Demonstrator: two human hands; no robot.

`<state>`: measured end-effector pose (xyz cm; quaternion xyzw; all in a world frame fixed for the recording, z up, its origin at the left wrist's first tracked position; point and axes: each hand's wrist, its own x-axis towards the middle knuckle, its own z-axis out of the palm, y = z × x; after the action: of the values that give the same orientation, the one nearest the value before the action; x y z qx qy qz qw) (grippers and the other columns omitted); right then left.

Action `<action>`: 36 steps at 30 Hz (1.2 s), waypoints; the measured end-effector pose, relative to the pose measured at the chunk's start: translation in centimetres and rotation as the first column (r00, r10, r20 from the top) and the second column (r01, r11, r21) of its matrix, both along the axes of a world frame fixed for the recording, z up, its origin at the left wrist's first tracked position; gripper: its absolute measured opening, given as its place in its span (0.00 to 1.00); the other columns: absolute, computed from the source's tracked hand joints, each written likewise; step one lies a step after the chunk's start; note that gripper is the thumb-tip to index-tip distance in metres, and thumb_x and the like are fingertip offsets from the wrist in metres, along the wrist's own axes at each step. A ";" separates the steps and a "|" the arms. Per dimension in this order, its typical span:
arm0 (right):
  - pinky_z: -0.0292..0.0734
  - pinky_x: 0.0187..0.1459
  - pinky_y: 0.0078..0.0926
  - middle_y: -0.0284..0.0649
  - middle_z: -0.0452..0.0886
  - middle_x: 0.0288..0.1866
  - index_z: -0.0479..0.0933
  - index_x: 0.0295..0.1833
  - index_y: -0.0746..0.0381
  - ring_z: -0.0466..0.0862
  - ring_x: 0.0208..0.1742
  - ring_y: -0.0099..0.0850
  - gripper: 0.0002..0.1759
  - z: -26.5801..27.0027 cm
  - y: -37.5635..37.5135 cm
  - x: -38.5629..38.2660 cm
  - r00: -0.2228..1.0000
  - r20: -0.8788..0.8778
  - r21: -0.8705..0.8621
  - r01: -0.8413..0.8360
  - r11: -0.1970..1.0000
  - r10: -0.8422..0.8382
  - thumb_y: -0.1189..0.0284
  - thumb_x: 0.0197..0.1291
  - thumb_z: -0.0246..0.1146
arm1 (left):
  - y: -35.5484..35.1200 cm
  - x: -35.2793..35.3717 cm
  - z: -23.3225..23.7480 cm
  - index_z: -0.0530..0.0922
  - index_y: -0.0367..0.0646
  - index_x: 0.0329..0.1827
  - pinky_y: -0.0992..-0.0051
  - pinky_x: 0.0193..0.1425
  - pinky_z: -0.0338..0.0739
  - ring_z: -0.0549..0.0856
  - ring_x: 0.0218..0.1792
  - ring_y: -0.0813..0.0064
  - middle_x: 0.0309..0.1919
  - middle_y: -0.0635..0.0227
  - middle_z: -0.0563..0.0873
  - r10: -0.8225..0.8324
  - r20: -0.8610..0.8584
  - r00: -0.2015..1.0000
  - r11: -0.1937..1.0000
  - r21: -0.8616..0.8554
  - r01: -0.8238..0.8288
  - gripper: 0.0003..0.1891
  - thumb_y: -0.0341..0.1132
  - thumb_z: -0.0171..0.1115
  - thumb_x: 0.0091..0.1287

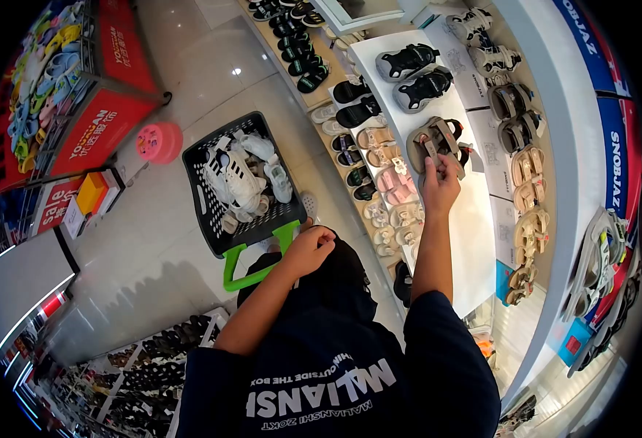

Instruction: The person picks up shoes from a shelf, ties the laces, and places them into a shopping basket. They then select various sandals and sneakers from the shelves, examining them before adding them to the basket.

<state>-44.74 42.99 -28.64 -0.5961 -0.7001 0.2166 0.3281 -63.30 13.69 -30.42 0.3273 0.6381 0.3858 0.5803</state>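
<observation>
A taupe sandal (pixel 417 150) is pinched at its strap by my right hand (pixel 441 182), over the white display shelf (pixel 471 252). Part of a second, dark sandal (pixel 465 155) shows just behind it, mostly hidden. Beyond them on the same shelf stands a pair of black sandals with grey soles (pixel 423 89). Close to my waist, my left hand (pixel 310 252) is loosely curled, with nothing visible in it. Beside it is a black shopping basket (pixel 219 237) with a green handle (pixel 251 279); my left forearm passes near the handle. White shoes with black stripes (pixel 235 179) and plastic-wrapped items lie in the basket.
Rows of sandals line a lower shelf (pixel 350 182) to the right of the basket, and more stand on the far-right ledge (pixel 514 190). A pink round stool (pixel 159 142) and a red bin of colourful clogs (pixel 98 128) stand at the left. Shoe racks (pixel 142 372) are behind.
</observation>
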 end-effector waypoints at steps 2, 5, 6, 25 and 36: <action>0.75 0.38 0.22 0.31 0.78 0.30 0.86 0.51 0.64 0.75 0.32 0.22 0.14 1.5 -3.6 -0.2 0.980 -0.199 -0.130 -0.050 0.990 0.023 0.68 0.65 0.75 | -1.1 -0.4 -0.1 0.79 0.38 0.57 0.69 0.58 0.79 0.87 0.50 0.72 0.49 0.63 0.87 0.143 0.128 0.981 0.990 -0.033 -0.140 0.14 0.36 0.65 0.75; 0.78 0.43 0.23 0.36 0.83 0.33 0.86 0.51 0.66 0.81 0.36 0.24 0.13 3.9 -11.1 -2.1 0.961 -0.219 -0.193 -0.212 0.958 0.169 0.70 0.65 0.73 | -1.6 -3.0 3.6 0.66 0.41 0.74 0.69 0.59 0.78 0.86 0.54 0.69 0.63 0.62 0.82 0.289 0.439 0.851 0.955 -0.189 -0.227 0.24 0.47 0.51 0.83; 0.79 0.44 0.24 0.38 0.85 0.35 0.86 0.51 0.66 0.82 0.37 0.25 0.13 4.8 -13.7 -2.8 0.946 -0.223 -0.203 -0.282 0.938 0.237 0.71 0.65 0.72 | -2.0 -3.7 4.6 0.56 0.36 0.81 0.67 0.60 0.79 0.87 0.54 0.67 0.67 0.57 0.78 0.301 0.535 0.790 0.954 -0.165 -0.252 0.36 0.51 0.54 0.81; 0.75 0.35 0.19 0.34 0.84 0.33 0.84 0.46 0.68 0.81 0.31 0.20 0.08 4.4 -41.1 -9.6 0.861 -0.470 -0.617 -0.478 0.625 0.194 0.73 0.69 0.67 | -22.6 -7.8 4.3 0.61 0.39 0.80 0.74 0.64 0.76 0.82 0.62 0.73 0.62 0.64 0.81 0.222 0.741 0.634 0.928 0.039 -0.371 0.45 0.16 0.55 0.51; 0.73 0.34 0.19 0.33 0.82 0.33 0.84 0.48 0.68 0.80 0.31 0.21 0.11 3.3 -42.8 -13.5 0.860 -0.466 -0.688 -0.499 0.526 0.206 0.71 0.70 0.65 | -26.4 -10.1 2.3 0.64 0.47 0.77 0.72 0.38 0.86 0.89 0.48 0.69 0.54 0.63 0.83 0.385 0.806 0.449 0.883 -0.180 -0.434 0.42 0.20 0.58 0.53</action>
<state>-58.22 0.20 -25.30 -0.4762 -0.5729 0.6610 0.0903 -73.36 -12.75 -28.11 -0.0398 0.3408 0.6375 0.6898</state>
